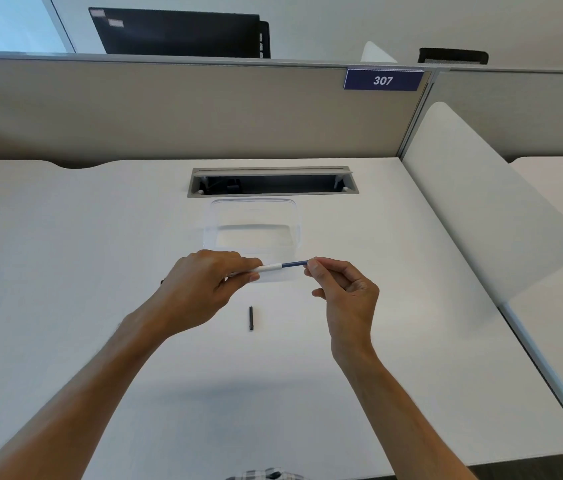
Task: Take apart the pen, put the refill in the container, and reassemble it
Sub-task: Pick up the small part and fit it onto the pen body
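Now, the step: I am pulling the blue refill out of the white pen barrel, I think.
My left hand: its fingers are closed tight around the barrel, in the middle of the frame.
My right hand: thumb and finger are pinched together on the refill's far end.
How to do it well: I should pull straight along the pen, slow and even, so the thin refill does not bend.
Container: clear and open, on the desk just above my hands in the frame. It is near, so the drop looks easy.
Small black pen part: it lies on the desk below my hands. I must not knock it away.
In the way: nothing sits between my hands and the container.
Cable slot: an open gap in the desk above the container. A little piece could fall in there.
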{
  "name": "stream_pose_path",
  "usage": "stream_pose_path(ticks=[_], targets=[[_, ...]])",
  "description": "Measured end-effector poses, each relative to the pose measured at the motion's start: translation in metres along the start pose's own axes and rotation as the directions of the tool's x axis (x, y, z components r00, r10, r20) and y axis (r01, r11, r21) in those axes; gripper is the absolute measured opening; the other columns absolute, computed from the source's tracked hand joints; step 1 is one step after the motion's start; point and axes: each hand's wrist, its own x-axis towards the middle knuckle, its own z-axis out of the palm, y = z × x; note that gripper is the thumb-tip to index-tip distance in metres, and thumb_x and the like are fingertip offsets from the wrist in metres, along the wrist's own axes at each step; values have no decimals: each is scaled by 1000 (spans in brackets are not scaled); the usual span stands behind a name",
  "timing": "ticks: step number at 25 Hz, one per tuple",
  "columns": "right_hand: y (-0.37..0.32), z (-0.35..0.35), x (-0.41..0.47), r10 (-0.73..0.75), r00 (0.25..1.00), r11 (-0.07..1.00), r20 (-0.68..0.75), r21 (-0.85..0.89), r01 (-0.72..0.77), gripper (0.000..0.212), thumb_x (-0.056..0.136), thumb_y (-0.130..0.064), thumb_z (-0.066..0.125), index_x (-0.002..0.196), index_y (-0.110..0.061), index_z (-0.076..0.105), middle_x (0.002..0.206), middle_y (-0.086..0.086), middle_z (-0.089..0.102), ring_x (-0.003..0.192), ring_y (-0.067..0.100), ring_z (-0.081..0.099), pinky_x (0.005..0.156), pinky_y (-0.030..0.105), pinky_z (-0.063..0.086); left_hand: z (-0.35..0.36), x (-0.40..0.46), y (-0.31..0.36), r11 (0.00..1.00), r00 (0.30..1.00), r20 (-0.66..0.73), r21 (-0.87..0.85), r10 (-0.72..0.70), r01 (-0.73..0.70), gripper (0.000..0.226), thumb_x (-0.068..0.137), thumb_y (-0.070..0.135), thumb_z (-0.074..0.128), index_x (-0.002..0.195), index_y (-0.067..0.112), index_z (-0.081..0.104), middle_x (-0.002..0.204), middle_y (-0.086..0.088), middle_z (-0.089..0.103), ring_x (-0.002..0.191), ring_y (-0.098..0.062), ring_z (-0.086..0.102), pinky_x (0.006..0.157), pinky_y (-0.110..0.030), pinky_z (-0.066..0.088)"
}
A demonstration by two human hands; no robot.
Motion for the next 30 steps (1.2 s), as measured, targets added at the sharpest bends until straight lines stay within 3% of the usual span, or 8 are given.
stream_pose_path(ticks=[10,14,17,24,28,30], targets=[[1,-6,8,14,995,1000,97,-24,-12,11,82,-8,79,85,-18,75,82,2,78,78,12,71,59,19,52,-2,-1,-4,1000,1000,9,-13,-16,16,23,95,35,54,113,31,69,81,12,67,70,-12,54,66,-42,51],[2,-18,13,-9,964,977,267,-204,66,9,83,-15,78,88,-22,80,83,-4,79,77,8,70,63,20,51,-3,-3,-8,1000,1000,12,-13,-14,14,23,95,33,57,113,31,69,82,17,67,70,-10,54,66,-39,50],[-1,-27,20,-53,949,945,310,-290,148,5,84,-19,79,87,-22,81,86,-9,78,80,2,67,64,23,49,-5,-4,-11,1000,999,44,6,4,-4,24,95,35,55,115,31,68,83,15,67,71,-12,55,65,-40,50],[15,-51,31,79,967,969,244,-244,-17,9,79,-8,80,80,-16,79,75,-1,77,71,7,67,57,16,48,-3,-4,-18,999,999,26,-20,-34,35,24,94,34,56,114,28,69,83,19,66,72,-8,55,66,-36,48],[57,-46,22,109,991,932,76,-353,-75,8,75,-11,84,73,-15,77,68,-2,77,64,4,69,56,14,48,0,-7,-18,998,998,36,-23,-54,55,25,94,34,56,115,27,69,84,16,68,75,-14,57,69,-39,50],[78,-41,17,51,998,881,47,-473,-23,10,75,-12,83,69,-18,76,65,-8,75,63,-1,70,61,11,48,1,-8,-17,998,998,37,-33,-55,56,25,94,33,57,115,27,69,87,14,70,77,-15,59,71,-41,50]])
